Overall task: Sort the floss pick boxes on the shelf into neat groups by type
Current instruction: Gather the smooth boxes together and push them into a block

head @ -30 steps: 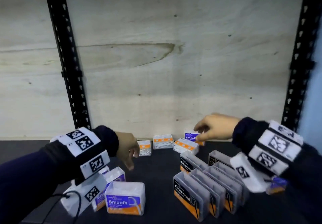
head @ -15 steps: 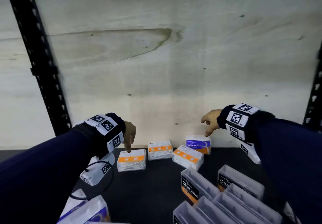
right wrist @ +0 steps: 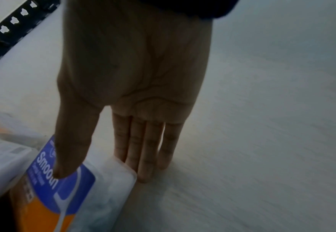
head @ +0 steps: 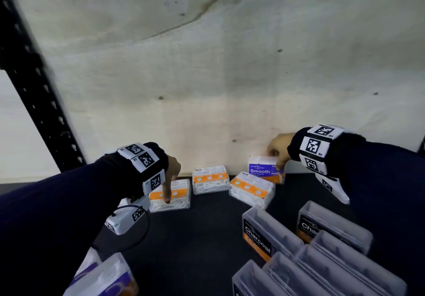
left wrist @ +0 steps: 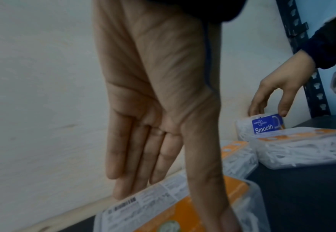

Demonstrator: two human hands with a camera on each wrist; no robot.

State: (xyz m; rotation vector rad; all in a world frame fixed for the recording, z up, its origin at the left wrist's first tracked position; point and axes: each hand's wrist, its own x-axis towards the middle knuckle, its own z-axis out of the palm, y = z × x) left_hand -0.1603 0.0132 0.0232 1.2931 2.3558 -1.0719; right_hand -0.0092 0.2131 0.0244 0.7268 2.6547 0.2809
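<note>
Clear glossy plastic floss pick boxes [head: 210,179], matt dark shelf surface [head: 200,233], pale grained plywood back panel [head: 230,77], black perforated metal upright [head: 34,84]

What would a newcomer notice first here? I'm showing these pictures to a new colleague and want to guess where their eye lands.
Probably the two hands reaching to the back of the dark shelf: the right hand pinches the upright blue Smooth box against the pale back wall, while the left hand has its thumb on an orange-labelled box. Next, the row of clear Charcoal boxes standing at front right.
</note>
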